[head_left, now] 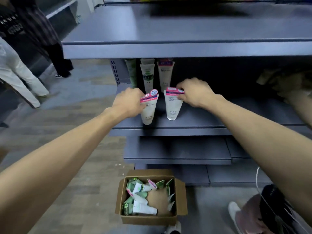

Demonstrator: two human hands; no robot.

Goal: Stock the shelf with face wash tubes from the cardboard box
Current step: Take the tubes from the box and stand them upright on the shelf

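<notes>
**Bare arms and a white shoe**

Both arms are bare, with no sleeves showing. The left hand [130, 103] and right hand [194, 93] wear no gloves, rings or watch. Near right, a white shoe [234, 211] and pinkish trouser leg [249, 215] show.

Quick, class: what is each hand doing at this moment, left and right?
Left hand: grips the left pink-topped facial cleanser tube.
Right hand: pinches the top of the right pink-topped facial cleanser tube.
</notes>
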